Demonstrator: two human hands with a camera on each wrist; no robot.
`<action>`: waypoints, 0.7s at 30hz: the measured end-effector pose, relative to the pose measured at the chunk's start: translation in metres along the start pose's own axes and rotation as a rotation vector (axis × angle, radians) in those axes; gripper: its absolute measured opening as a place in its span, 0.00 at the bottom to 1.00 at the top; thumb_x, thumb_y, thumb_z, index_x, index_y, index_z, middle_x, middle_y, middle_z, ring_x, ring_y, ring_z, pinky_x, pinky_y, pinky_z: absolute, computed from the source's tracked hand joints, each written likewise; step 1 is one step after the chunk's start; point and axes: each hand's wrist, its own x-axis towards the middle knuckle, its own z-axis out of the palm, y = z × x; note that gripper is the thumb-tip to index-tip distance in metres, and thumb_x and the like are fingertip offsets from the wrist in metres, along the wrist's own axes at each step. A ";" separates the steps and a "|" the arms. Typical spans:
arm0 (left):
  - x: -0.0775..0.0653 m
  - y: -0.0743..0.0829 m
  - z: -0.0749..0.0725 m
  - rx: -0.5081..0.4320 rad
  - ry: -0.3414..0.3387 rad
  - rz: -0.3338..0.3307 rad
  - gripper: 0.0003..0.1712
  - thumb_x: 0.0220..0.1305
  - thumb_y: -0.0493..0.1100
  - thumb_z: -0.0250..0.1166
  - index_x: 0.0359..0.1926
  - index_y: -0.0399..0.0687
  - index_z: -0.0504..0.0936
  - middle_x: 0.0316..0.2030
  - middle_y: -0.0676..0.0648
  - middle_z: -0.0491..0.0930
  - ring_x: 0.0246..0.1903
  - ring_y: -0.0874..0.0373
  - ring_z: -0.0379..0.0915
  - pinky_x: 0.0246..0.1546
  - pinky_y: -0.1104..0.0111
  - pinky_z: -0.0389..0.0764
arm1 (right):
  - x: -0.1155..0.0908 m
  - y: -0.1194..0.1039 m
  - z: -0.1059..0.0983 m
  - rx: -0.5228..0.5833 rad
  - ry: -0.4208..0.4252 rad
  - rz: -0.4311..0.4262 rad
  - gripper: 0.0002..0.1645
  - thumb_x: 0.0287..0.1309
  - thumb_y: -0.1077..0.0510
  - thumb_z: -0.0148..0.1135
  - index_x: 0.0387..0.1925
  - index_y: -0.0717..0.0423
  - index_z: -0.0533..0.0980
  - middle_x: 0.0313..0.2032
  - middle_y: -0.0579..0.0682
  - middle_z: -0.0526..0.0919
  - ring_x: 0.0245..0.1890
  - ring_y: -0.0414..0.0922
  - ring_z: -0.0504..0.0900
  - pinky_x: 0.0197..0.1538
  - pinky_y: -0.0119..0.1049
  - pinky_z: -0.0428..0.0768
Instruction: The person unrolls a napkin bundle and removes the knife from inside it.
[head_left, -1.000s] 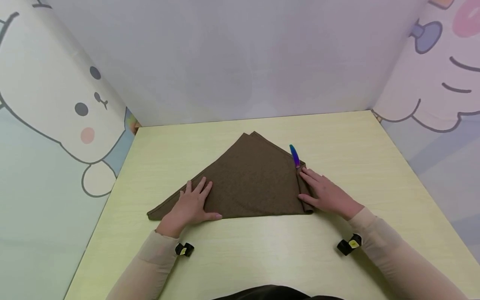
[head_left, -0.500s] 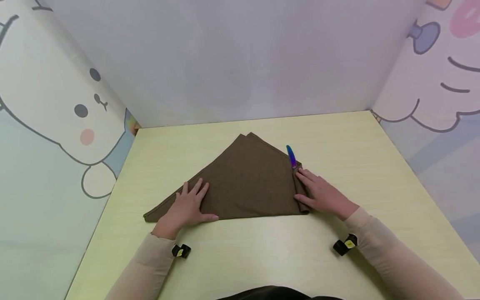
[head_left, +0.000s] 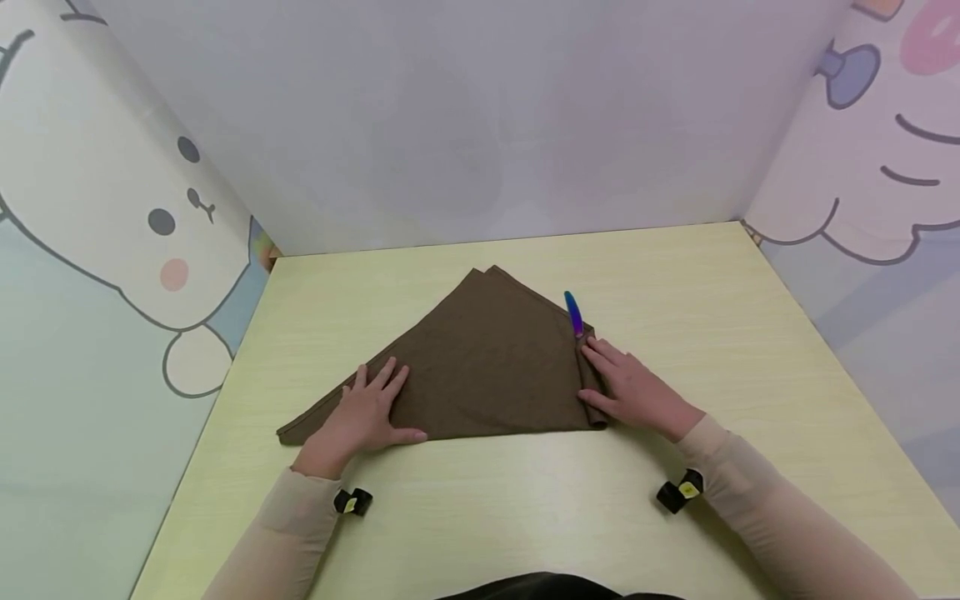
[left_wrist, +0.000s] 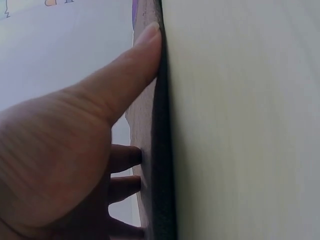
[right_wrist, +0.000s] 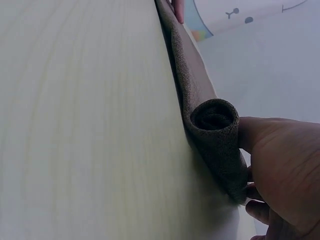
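Note:
A brown cloth napkin (head_left: pixel 480 358) lies folded into a pointed shape, its right side rolled into a narrow tube (right_wrist: pixel 216 145). Out of the roll's far end sticks the rainbow-coloured blade of a table knife (head_left: pixel 573 313); the rest of the knife is hidden in the cloth. My left hand (head_left: pixel 363 417) rests on the napkin's left part, fingers spread and thumb along the near edge. With fairly straight fingers, my right hand (head_left: pixel 641 392) presses on the rolled side, thumb near its front end. In the right wrist view the roll's spiral end shows beside the thumb.
The pale wooden table (head_left: pixel 487 508) meets a plain light wall (head_left: pixel 480 125) at the back. Cartoon-printed panels (head_left: pixel 97 208) stand on both sides. A small black camera (head_left: pixel 352 502) is worn on each wrist.
The whole napkin, with the roll and the knife in it, has slid a little to the left. Both hands have shifted left with it, their fingers much as before.

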 end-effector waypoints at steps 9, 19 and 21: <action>0.000 0.001 -0.004 0.017 -0.016 -0.005 0.68 0.41 0.81 0.61 0.75 0.47 0.54 0.74 0.39 0.46 0.68 0.25 0.38 0.53 0.29 0.56 | 0.003 -0.008 -0.002 -0.026 -0.019 0.027 0.47 0.61 0.42 0.62 0.70 0.67 0.58 0.70 0.63 0.57 0.69 0.60 0.57 0.61 0.66 0.61; 0.022 0.049 -0.009 -0.001 -0.030 0.099 0.57 0.56 0.76 0.55 0.75 0.46 0.52 0.74 0.40 0.44 0.71 0.34 0.37 0.62 0.38 0.53 | 0.024 -0.035 0.003 -0.080 -0.045 -0.029 0.46 0.61 0.39 0.60 0.70 0.64 0.60 0.71 0.60 0.57 0.72 0.57 0.53 0.63 0.66 0.56; 0.026 0.056 -0.006 0.004 -0.031 0.094 0.56 0.57 0.75 0.55 0.75 0.46 0.53 0.74 0.40 0.44 0.71 0.34 0.37 0.62 0.39 0.55 | 0.026 -0.037 0.005 -0.105 -0.050 -0.028 0.46 0.61 0.39 0.60 0.70 0.64 0.60 0.71 0.60 0.57 0.72 0.57 0.53 0.63 0.66 0.56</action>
